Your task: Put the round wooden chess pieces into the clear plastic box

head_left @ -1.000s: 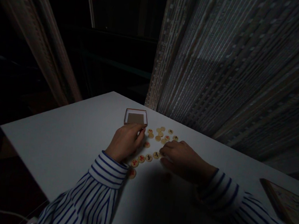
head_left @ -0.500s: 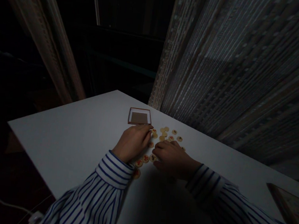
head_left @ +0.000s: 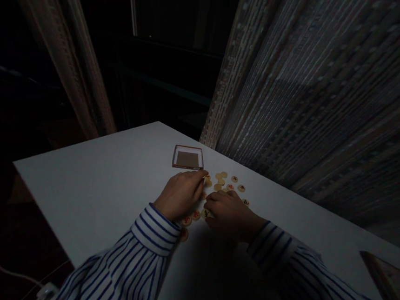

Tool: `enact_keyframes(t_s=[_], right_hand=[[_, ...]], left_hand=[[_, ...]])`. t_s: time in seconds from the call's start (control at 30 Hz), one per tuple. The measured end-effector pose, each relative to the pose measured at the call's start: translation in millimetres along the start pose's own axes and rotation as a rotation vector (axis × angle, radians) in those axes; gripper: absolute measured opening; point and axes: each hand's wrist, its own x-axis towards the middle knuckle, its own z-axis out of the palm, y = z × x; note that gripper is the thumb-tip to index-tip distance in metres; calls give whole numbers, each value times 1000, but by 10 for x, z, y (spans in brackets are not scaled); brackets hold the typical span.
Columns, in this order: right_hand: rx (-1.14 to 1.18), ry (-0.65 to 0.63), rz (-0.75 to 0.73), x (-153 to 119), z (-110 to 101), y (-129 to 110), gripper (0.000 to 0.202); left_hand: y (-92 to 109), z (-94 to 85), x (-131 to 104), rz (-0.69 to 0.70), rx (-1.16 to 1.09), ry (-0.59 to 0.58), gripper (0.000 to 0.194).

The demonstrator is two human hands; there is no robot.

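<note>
Several round wooden pieces (head_left: 234, 178) with red or black characters, some plain side up, lie loose on the white table (head_left: 113, 180). My left hand (head_left: 181, 192) rests at the left edge of the pieces, near the open box, its fingers curled down; what they hold, if anything, is hidden. My right hand (head_left: 232, 214) is bent over the pieces from the right, beside a black-marked piece (head_left: 206, 213); its fingertips are partly hidden. Near my left cuff lie red-marked pieces (head_left: 187, 220). Just beyond my left hand stands a shallow open box (head_left: 187, 158) with a brown inside.
A flat framed board or box (head_left: 388, 278) lies at the table's right edge. Beaded curtains (head_left: 278, 91) hang behind the table. A white cable with a plug (head_left: 47, 290) is at the lower left. The room is dark.
The view has shifted slightly, so the table and box appear a little lower and to the right. Both hands stay in nearly the same places over the pieces.
</note>
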Motion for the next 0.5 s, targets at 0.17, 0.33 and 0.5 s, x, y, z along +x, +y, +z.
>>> enact_keyframes(t_s=[0.17,0.33,0.5], right_hand=[[-6,58,48,-61,-29,7,21],[10,97,113,-137,-93,37,19],[57,196,182,-214,-133,44,18]], left_hand=[[2,16,-7,-15,-17,22,31],[72,29,-20,-65,-111,12,32],[177,87,-36,-94,-350,-48,32]])
